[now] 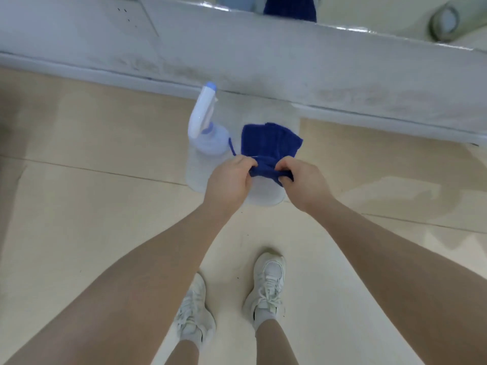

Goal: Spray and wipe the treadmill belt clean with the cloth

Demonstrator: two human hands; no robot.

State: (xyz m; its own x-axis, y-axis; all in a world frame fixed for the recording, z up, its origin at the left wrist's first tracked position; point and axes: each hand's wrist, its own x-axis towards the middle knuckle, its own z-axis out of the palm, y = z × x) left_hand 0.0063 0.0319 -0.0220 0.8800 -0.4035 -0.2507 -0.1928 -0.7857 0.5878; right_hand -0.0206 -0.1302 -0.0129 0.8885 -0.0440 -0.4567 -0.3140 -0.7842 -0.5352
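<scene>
Bunching blue cloth (271, 140) between left hand (228, 180) and right hand (303, 181), both grips pinching near edge, likely readying wiping pad. Spray bottle (204, 127) at cloth's 9 o'clock on floor (79, 206), untouched. Treadmill belt not identifiable.

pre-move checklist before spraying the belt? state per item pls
1. Cloth in hand: ok, left hand and right hand both grip its near edge.
2. Spray bottle within reach: ok, it stands upright just left of the cloth.
3. A hand free for the bottle: not ok, both hold the cloth.
4. Bottle filled: cannot tell, the body is translucent and blurred.
5. Treadmill belt located: cannot tell, none shows in this view.
6. Footing: ok, both shoes flat on the floor.
</scene>
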